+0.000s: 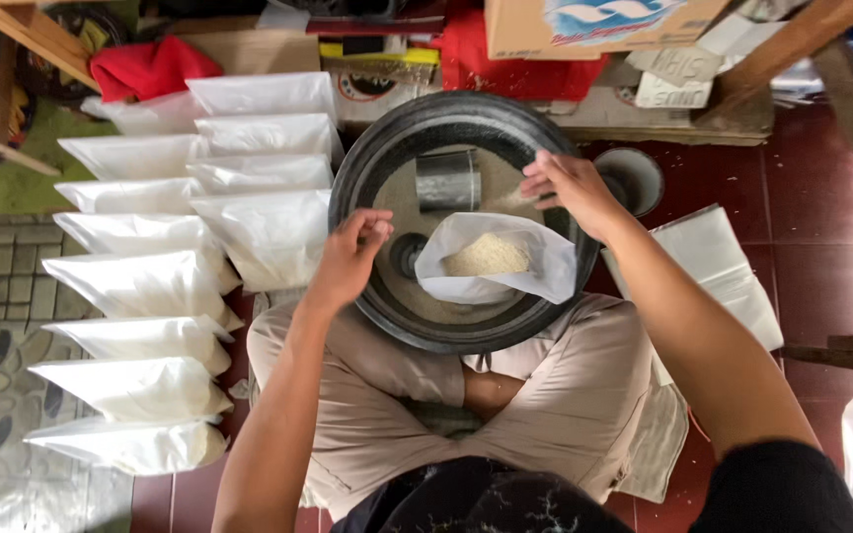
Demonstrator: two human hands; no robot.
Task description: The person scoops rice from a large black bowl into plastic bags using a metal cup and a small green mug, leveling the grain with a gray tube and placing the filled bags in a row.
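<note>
I sit cross-legged on the floor with a large dark round basin (367, 168) in front of my knees. Inside it stands an open clear plastic bag (545, 271) partly filled with pale grain (487, 256), next to a metal can (447, 180). My left hand (350, 257) hovers at the bag's left edge, fingers curled and pinched together; whether it grips the plastic is unclear. My right hand (570, 188) is over the basin's far right side with a small pinch of grain in its fingers.
Several filled, closed white bags (145, 281) lie in rows on the floor to my left. A stack of flat plastic bags (723, 262) lies at my right. A small dark bowl (634, 178) sits beyond the basin. Cardboard boxes (584, 25) and red cloth (150, 64) are behind.
</note>
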